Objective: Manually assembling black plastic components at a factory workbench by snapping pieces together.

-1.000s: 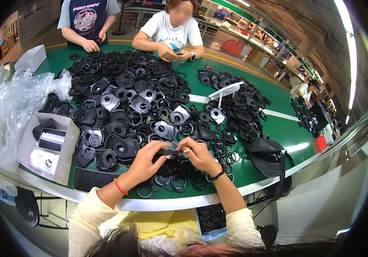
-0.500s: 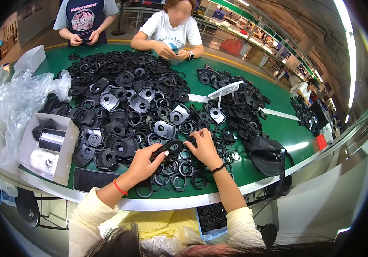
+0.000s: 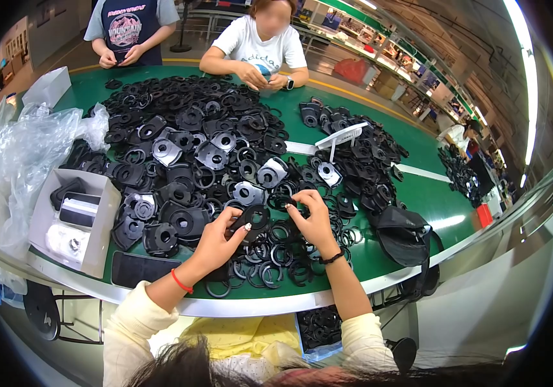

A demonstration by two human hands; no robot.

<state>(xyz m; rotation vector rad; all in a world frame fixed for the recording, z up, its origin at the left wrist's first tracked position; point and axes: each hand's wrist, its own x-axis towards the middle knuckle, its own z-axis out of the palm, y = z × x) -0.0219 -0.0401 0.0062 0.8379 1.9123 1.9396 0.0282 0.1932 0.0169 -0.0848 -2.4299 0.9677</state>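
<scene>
My left hand point(image 3: 215, 240) is closed on the edge of a flat black plastic part point(image 3: 256, 219) with a round hole, held tilted above the pile. To its right, my right hand point(image 3: 314, 222) is apart from that part. Its thumb and fingers are bent and look spread, over black rings; I make out nothing between them. Loose black rings point(image 3: 281, 255) lie on the green table point(image 3: 302, 293) below both hands. Beyond them spreads a large heap of black plastic parts point(image 3: 180, 187) with round holes, some with shiny faces.
At left stand a white box point(image 3: 99, 242) and clear plastic bags point(image 3: 25, 168). A dark phone-like slab point(image 3: 141, 269) lies by the table edge. A black bag point(image 3: 402, 238) and a white stand point(image 3: 341, 137) are to the right. Two people point(image 3: 260, 51) work across the table.
My right hand has moved slightly right and away from the black part. My left hand still holds the part, now tilted more upright. The person at far left has shifted their hands.
</scene>
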